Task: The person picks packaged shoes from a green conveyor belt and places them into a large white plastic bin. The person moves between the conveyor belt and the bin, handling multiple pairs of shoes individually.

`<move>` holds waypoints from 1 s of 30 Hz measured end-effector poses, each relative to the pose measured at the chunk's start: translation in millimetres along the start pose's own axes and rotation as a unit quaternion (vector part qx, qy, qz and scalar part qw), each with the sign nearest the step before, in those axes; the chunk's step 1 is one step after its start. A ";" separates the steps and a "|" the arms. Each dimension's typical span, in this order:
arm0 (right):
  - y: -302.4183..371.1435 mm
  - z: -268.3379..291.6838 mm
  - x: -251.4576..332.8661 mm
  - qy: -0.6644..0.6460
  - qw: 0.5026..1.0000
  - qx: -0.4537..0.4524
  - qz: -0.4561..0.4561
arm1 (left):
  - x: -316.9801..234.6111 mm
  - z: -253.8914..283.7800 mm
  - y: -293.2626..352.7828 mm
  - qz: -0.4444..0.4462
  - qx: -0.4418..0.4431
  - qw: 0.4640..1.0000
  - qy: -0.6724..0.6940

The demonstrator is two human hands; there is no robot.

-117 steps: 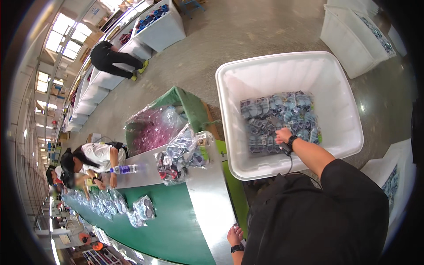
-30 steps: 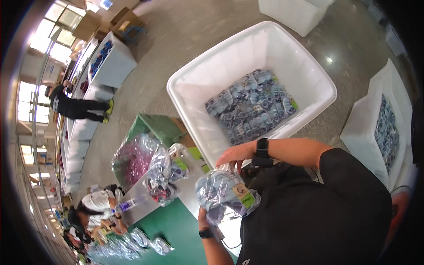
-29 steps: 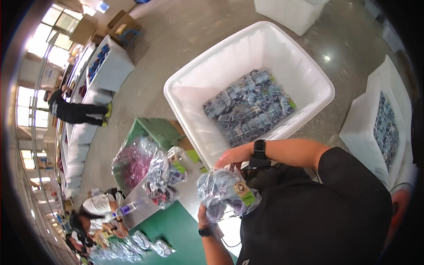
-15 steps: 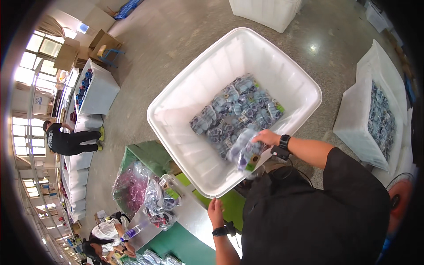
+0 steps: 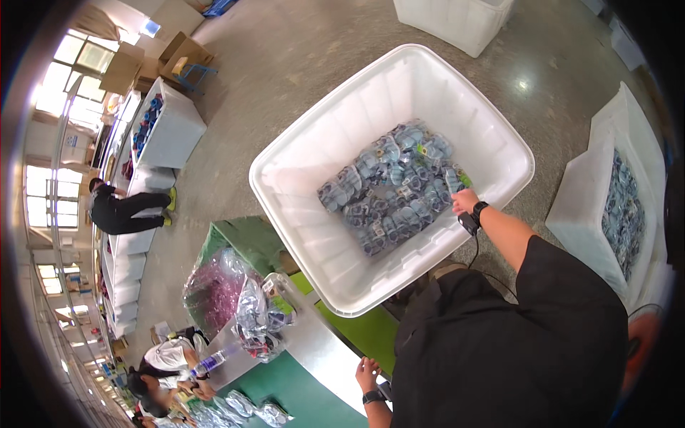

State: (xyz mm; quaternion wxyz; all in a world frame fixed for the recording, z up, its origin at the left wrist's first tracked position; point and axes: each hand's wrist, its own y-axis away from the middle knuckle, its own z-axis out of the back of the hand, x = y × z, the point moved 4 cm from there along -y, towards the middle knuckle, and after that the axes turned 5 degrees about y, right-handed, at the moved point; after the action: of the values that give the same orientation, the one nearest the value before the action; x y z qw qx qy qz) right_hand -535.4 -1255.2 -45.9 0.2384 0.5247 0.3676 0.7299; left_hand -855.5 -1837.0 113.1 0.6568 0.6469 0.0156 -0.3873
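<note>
A large white plastic bin (image 5: 285, 239) stands tilted across the middle, its floor covered with clear plastic packs (image 5: 389, 167) of blue-grey items whose kind I cannot make out. My right hand (image 5: 465, 202) reaches over the near right wall into the bin. Its fingers are closed on the end of one clear plastic pack (image 5: 453, 180), beside a green label; the grip is partly hidden. My left hand (image 5: 367, 372) hovers low over the edge of the worktable (image 5: 314, 324), fingers loosely bent and apart, with nothing in it.
Clear bags of packed goods (image 5: 260, 321) lie on the table beside a green-lined container (image 5: 246, 246) with pinkish plastic. Another filled white bin (image 5: 581, 192) stands at right. At lower left a person (image 5: 168, 364) works at the table; another person (image 5: 128, 207) stands by bins further off.
My right hand has moved right and deeper into the bin with the pack, from the near wall toward the right end. My left hand has dropped away from the bin's rim.
</note>
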 end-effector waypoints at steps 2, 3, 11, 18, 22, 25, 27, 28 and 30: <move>11.8 -16.7 -13.4 -0.022 0.997 0.069 -0.016 | 8.6 7.1 5.0 0.025 -0.017 0.999 0.021; 18.9 -24.6 -19.1 -0.002 0.995 0.093 -0.023 | 16.5 14.0 6.0 0.031 -0.022 0.999 0.026; 26.6 -44.0 -57.3 0.071 0.976 0.201 -0.041 | 66.2 71.2 -14.5 0.038 -0.023 0.998 0.048; 17.0 -24.7 -73.8 0.044 0.986 0.119 -0.108 | 54.0 134.5 -35.8 -0.050 -0.118 0.988 0.084; 48.5 -34.8 -53.9 0.085 0.989 0.076 -0.091 | 49.9 184.4 -51.6 -0.095 -0.143 0.980 0.100; 77.7 -58.1 -32.5 0.085 0.992 0.068 -0.064 | 36.1 228.1 -64.0 -0.135 -0.186 0.969 0.087; 108.5 -82.0 -24.4 0.105 0.991 0.071 -0.048 | 50.3 274.6 -74.2 -0.149 -0.251 0.956 0.029; 116.4 -91.0 -22.4 0.113 0.990 0.070 -0.040 | 49.4 292.9 -77.9 -0.154 -0.285 0.945 0.040; 122.1 -104.1 -19.8 0.128 0.985 0.107 -0.043 | 46.9 330.5 -79.5 -0.173 -0.331 0.927 0.013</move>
State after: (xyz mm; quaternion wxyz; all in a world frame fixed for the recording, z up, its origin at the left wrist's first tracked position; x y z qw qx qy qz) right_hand -622.2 -1374.8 19.8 0.1627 0.4336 0.4933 0.7363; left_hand -1023.6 -2133.8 75.9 0.7561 0.3849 0.2634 -0.4591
